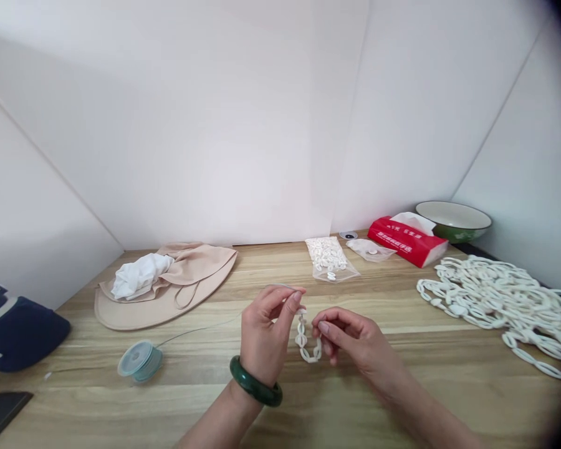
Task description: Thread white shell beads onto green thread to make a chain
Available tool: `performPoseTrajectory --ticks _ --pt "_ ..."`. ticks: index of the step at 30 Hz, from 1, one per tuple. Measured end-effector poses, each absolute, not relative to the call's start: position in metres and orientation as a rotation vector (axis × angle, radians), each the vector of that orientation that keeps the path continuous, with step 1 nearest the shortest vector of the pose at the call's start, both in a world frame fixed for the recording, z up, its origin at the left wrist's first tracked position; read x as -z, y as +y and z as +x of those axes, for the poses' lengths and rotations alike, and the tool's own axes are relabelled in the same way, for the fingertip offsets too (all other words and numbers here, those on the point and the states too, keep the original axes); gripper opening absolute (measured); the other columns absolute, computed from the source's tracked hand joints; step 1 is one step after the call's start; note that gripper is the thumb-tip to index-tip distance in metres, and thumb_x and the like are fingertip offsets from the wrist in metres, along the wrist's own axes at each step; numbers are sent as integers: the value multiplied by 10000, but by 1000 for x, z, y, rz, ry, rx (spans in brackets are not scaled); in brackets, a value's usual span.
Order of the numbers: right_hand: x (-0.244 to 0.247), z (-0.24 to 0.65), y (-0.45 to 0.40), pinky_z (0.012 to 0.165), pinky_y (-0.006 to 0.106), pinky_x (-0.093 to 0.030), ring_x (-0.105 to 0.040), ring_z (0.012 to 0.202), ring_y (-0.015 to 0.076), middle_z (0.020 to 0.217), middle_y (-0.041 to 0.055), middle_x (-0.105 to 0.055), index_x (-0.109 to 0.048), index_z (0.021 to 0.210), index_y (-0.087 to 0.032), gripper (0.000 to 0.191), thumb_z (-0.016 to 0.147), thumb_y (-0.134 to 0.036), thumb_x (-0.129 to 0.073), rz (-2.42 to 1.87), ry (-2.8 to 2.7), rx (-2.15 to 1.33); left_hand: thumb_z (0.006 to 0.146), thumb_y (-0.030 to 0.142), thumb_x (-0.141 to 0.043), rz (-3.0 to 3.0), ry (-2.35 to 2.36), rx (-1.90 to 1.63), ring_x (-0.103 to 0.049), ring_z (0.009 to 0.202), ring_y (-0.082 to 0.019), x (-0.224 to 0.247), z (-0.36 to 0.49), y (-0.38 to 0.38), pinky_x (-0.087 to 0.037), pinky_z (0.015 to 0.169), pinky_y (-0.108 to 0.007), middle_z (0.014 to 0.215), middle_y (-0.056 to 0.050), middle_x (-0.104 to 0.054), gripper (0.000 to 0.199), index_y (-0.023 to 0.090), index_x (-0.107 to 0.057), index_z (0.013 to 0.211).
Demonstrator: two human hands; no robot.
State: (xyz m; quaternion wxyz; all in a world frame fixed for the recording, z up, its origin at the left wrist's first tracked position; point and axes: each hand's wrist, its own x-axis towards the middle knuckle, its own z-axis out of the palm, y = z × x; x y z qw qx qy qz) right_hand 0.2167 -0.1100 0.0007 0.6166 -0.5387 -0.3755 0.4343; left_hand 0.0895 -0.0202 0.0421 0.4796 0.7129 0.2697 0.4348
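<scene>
Fingers (293,300) of left hand (262,333) pinched together on top of short white bead chain (303,340), chain hanging above wooden tabletop (472,399). Right hand (359,342): fingertips closed together, just beside chain's lower loop; contact unclear. Head view: fine thread (201,329) runs from left hand toward teal spool (140,363) on table. Green bangle (255,381) on left wrist. Far right: heap of white bead strands (495,305). Behind hands: clear bag of white beads (327,257), red tissue pack (404,240).
</scene>
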Motion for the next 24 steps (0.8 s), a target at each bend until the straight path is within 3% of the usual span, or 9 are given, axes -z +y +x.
performPoseTrajectory --ticks 2,4,7,13,20,24 --pt "-3 217 -111 615 228 -474 -589 728 136 868 46 -655 -679 773 -184 149 775 -330 -648 -1252 -911 -904 834 227 -573 1824 659 -1089 -659 779 -149 -42 88 -23 -507 717 -222 805 -32 -706 159 177 -694 743" --pt "-6 216 -113 813 268 -454 -571 976 187 1015 56 -639 -685 765 -202 99 786 -287 -640 -1245 -996 -790 841 202 -563 1904 660 -1103 -654 847 -156 -44 87 -25 -487 780 -229 763 -24 -710 188 180 -684 699" --pt "-11 213 -115 932 310 -402 -520 1111 209 1114 52 -623 -681 785 -221 88 812 -263 -609 -1181 -1065 -753 840 179 -564 2014 613 -1139 -649 869 -159 -46 86 -27 -476 812 -247 770 -19 -716 181 189 -684 704" --pt "-12 205 -115 729 248 -471 -604 803 161 818 24 -685 -704 808 -211 137 792 -322 -626 -1134 -933 -973 823 156 -568 2075 567 -1148 -652 779 -161 -51 86 -32 -492 735 -247 847 -33 -722 151 207 -708 798" --pt "-18 205 -115 721 291 -500 -653 757 188 795 42 -702 -733 777 -188 199 716 -373 -696 -1187 -809 -1102 821 209 -564 1940 656 -1132 -648 819 -186 -59 85 -31 -474 750 -248 752 -33 -707 197 205 -699 678" --pt "-18 208 -116 714 289 -501 -659 762 194 796 50 -711 -735 779 -180 209 722 -376 -693 -1183 -801 -1115 813 254 -581 1806 708 -1079 -640 761 -168 -50 88 -24 -494 735 -250 728 -35 -694 171 183 -708 723"
